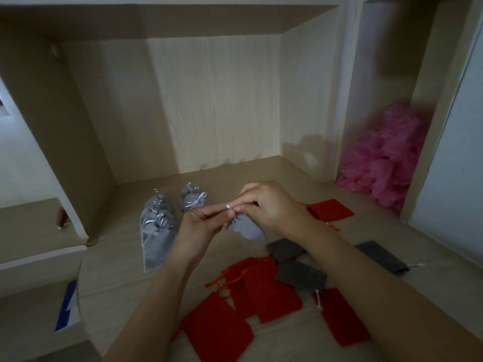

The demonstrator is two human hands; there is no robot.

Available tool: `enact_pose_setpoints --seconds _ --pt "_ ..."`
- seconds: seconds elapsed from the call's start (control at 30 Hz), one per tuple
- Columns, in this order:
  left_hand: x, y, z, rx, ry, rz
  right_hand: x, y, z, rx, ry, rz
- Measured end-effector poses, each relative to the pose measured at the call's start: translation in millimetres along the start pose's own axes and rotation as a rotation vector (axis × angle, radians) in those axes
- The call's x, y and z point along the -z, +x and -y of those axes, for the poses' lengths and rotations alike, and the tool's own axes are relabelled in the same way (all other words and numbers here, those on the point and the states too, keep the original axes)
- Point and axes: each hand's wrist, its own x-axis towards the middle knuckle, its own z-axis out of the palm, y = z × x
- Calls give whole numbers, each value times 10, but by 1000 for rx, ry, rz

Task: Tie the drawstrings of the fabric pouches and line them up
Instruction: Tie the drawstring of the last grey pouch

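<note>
While it hangs above the middle of the worktop (117,283), a grey pouch (248,229) is held between both hands, its gathered neck pointing left. The left hand (198,223) and right hand (271,207) meet fingertip to fingertip, thumbs and forefingers curled and pinching the silver cord (228,205) at that neck. Tied pouches (158,231) lie in a line toward the back left. Red pouches (261,291) and dark pouches (300,275) lie flat, some overlapping, near the front edge. Pink wrap (386,158) fills the right-hand compartment.
</note>
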Motion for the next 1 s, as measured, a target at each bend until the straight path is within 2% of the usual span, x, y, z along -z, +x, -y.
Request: enact_pose_setpoints --seconds 0.33,0.5,0.7,0.87,1.0 --pt "-42 -10 0 -77 -14 -104 -52 12 74 52 -98 -126" --pt "-43 -9 3 -129 -60 -200 -72 10 157 49 -24 -120" --pt "-65 -13 -2 -116 -79 -135 29 27 200 -96 118 -78" --pt "-50 1 17 -125 -33 -133 6 27 210 -304 384 -47" --pt "-86 -17 -2 -112 -110 -87 16 31 168 -355 455 -26"
